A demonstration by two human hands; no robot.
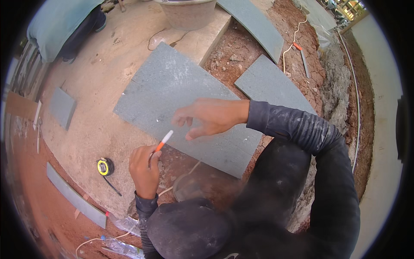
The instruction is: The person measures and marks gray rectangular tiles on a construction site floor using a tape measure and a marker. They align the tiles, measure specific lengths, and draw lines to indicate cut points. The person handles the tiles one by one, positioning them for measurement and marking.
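Note:
A large grey stone tile (172,82) lies in front of me, partly on the concrete and reaching back toward my knees. My left hand (145,168), near the tile's left front edge, is closed around an orange marker with a white end (164,140) that points up and to the right. Over the middle of the tile hovers my right hand (211,116), slightly blurred, its fingers bent and apart with nothing in them. Whether it touches the tile I cannot tell.
A yellow-black tape measure (104,166) rests on the concrete at left. More grey tiles (276,82) lie right and far. A bucket (187,13) stands at the back. An orange-handled saw (304,60), cables and plastic bottles (125,224) lie around. Another person (60,26) bends at far left.

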